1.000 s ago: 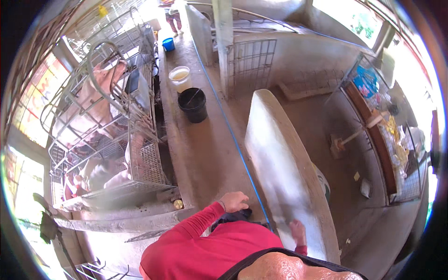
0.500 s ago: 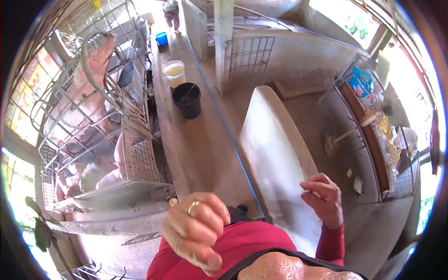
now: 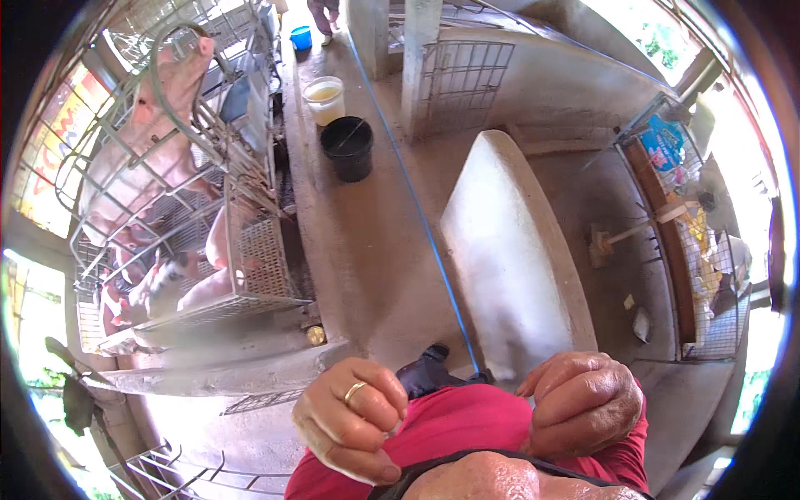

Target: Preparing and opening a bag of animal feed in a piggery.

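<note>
My left hand (image 3: 350, 417), wearing a gold-coloured ring, is curled at chest height over my red top (image 3: 446, 417), its thumb close to a black band (image 3: 422, 471) along the neckline. My right hand (image 3: 581, 404) is curled at the other side of my chest, wet-looking, with its fingertips turned down and inward beside that same band. What either hand holds, if anything, is hidden by the fingers. Below them a dark boot (image 3: 429, 367) stands on the concrete walkway (image 3: 367, 250) next to a blue hose (image 3: 429, 242).
Pigs (image 3: 142, 167) stand and lie in a metal crate (image 3: 262, 258) at left. A black bucket (image 3: 347, 158), pale bucket (image 3: 323, 112) and blue bucket (image 3: 301, 42) line the walkway; a person's legs (image 3: 322, 17) are beyond. A low wall (image 3: 508, 250) and litter-filled rack (image 3: 683, 283) are right.
Both hands have risen from low beside my body to my chest and curled there. The right has moved inward in the last half second. The view has shifted slightly along the walkway.
</note>
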Action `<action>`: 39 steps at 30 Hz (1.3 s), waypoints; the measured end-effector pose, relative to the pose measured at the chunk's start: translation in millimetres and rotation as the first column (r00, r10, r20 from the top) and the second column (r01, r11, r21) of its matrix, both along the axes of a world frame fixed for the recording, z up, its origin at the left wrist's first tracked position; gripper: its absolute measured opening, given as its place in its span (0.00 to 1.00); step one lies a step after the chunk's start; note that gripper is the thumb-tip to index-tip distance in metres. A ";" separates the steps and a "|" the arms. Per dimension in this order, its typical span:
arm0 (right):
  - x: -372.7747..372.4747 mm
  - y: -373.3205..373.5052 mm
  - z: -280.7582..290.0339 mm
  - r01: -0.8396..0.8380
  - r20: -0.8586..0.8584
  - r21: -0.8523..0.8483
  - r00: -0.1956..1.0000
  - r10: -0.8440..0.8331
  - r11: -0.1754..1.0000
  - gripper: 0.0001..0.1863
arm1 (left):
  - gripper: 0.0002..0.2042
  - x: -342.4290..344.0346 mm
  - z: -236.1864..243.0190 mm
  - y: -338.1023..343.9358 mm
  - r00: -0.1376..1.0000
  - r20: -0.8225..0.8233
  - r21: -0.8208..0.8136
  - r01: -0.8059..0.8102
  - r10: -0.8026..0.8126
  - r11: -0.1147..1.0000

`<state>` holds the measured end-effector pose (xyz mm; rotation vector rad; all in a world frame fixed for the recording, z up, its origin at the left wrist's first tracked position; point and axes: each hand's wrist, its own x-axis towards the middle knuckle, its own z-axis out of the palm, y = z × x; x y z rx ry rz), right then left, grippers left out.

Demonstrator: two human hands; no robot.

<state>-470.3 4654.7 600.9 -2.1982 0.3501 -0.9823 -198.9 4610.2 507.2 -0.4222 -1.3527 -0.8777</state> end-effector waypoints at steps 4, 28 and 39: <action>-26.6 33.8 7.4 0.013 -0.096 -0.034 0.995 -0.016 0.999 0.11 | 0.05 -5.6 8.2 16.9 0.992 0.067 -0.057 0.115 -0.111 0.992; -356.5 174.8 -407.1 0.907 -0.693 -0.421 -0.336 -0.638 -0.021 0.40 | 0.36 -4.2 -75.4 -166.9 0.775 0.570 0.789 -0.609 0.273 0.080; -349.9 175.8 -369.0 0.943 -0.809 -0.290 -0.334 -0.484 -0.166 0.40 | 0.11 -141.0 -174.8 -146.6 0.644 0.733 0.678 -0.717 -0.219 0.159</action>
